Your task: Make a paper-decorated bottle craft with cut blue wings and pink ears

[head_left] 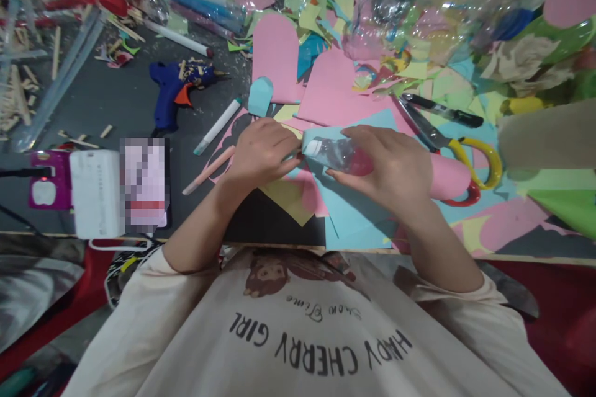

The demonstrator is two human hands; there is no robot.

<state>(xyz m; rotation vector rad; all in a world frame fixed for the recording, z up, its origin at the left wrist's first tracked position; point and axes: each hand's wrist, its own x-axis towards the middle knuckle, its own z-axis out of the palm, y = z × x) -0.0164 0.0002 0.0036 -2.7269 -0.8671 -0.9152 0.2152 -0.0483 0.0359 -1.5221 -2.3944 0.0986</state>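
My right hand is wrapped round a small clear plastic bottle, which lies on its side over light blue paper. Its white cap points left, and pink shows inside or behind the plastic. Past my wrist a rounded pink piece sticks out; whether it belongs to the bottle I cannot tell. My left hand is closed, fingertips pinched at the raised left edge of the blue paper, close to the cap. Scissors with yellow and red handles lie right of my right hand, beside a black marker.
Left of my hands lie a blue glue gun, a white marker, a phone and a white power bank. Pink paper arches, paper scraps and clear plastic crowd the back. Wooden sticks litter the far left.
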